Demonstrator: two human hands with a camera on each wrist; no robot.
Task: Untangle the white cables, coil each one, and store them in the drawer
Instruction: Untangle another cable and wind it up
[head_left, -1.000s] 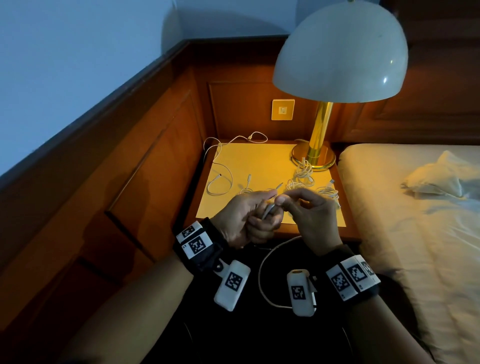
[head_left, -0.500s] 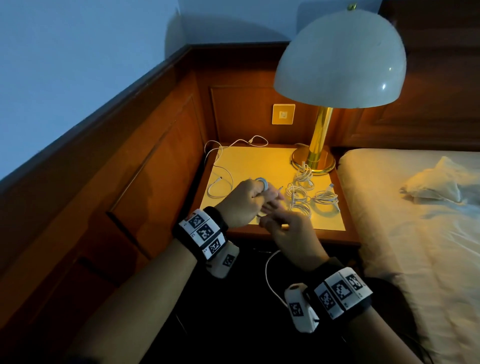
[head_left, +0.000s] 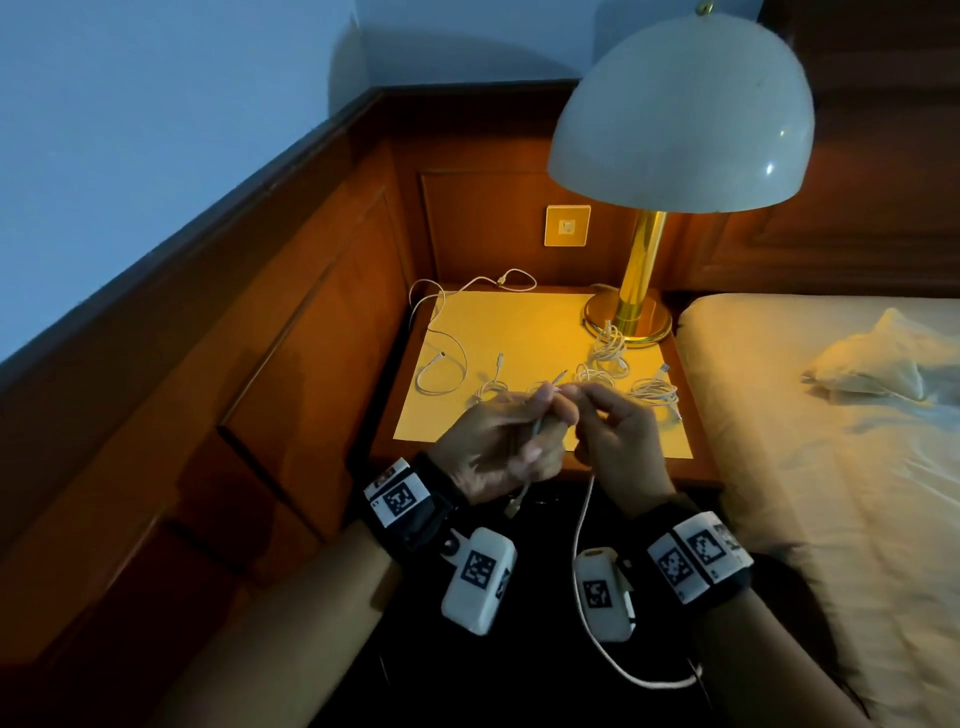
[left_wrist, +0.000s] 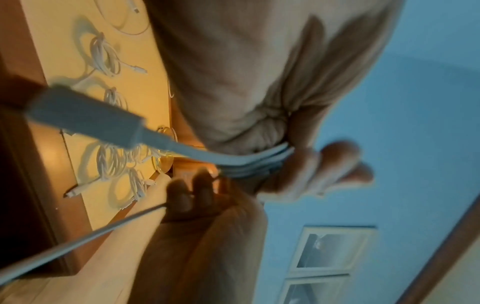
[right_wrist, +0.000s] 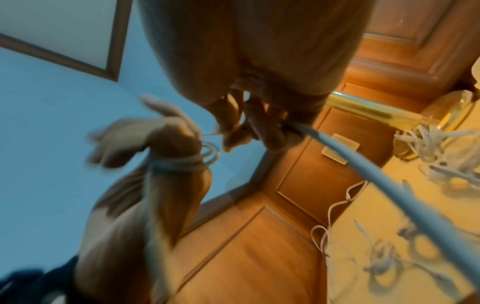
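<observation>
My left hand (head_left: 511, 441) hovers over the nightstand's front edge with a white cable (head_left: 581, 525) wound in a few loops round its fingers (left_wrist: 306, 164). The loops (right_wrist: 182, 162) show plainly in the right wrist view. My right hand (head_left: 610, 431) pinches the same cable just beside the left fingertips. From there the loose tail hangs down past my right wrist and curves off at the bottom (head_left: 649, 682). One plug (left_wrist: 85, 117) dangles below my left palm. No drawer shows in any view.
Several coiled white cables (head_left: 608, 353) lie on the yellow nightstand top (head_left: 519, 322), and a loose cable (head_left: 441, 364) trails off its back left. A brass lamp (head_left: 639, 291) stands back right. Wood panelling is left, a bed (head_left: 805, 467) right.
Both hands have drawn back from above the tabletop to its front edge. My left palm has turned up again, and my right hand has come round beside the left fingertips.
</observation>
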